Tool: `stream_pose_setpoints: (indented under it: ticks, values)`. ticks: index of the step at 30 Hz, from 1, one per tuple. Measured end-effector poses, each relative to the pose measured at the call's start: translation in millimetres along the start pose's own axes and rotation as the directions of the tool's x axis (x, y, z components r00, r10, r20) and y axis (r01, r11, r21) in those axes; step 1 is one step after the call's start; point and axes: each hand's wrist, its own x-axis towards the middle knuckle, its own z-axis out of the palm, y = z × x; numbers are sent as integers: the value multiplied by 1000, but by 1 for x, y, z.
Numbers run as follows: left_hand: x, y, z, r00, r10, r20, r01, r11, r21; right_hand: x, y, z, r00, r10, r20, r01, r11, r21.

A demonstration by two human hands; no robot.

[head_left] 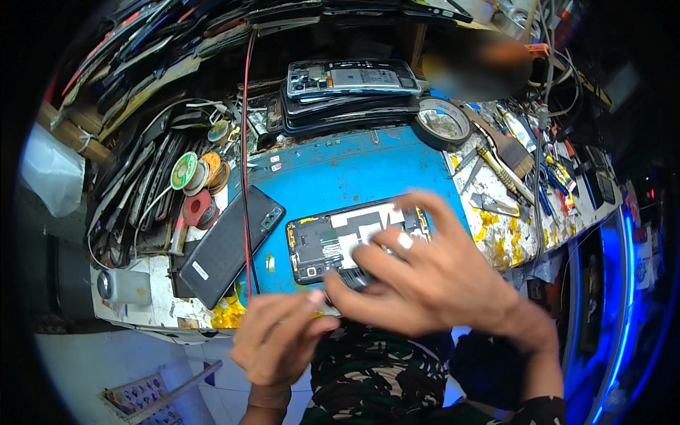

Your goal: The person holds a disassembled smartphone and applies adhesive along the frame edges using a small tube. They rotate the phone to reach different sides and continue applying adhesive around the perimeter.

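Right hand [428, 280], half-curled, overlies the right of the opened phone [333, 241], long axis roughly left–right on the blue mat [340, 170]; left hand [276, 336], loosely curled, lies just nearside; any grip cannot be told.

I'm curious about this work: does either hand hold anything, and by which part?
For the right hand, blurred over the open black rectangular phone, it cannot be told. No held thing shows in the left hand.
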Motion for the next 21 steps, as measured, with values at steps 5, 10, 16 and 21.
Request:
stream_pose_setpoints:
  ticks: [5,10,16,21]
  values:
    - [-16,14,14,992,-83,93,109,939,-326,-40,-14,-25,939,320,-127,-313,947,73]
    - [-27,24,25,988,-1,152,79,857,-510,-58,-53,-2,559,807,191,-158,-123,980]
    - [-18,18,39,941,286,182,-195,896,-400,-82,-58,-19,656,741,144,-579,371,726]
    - [-15,10,53,901,423,93,-367,861,-352,-75,-49,-26,848,526,-61,-419,738,530]
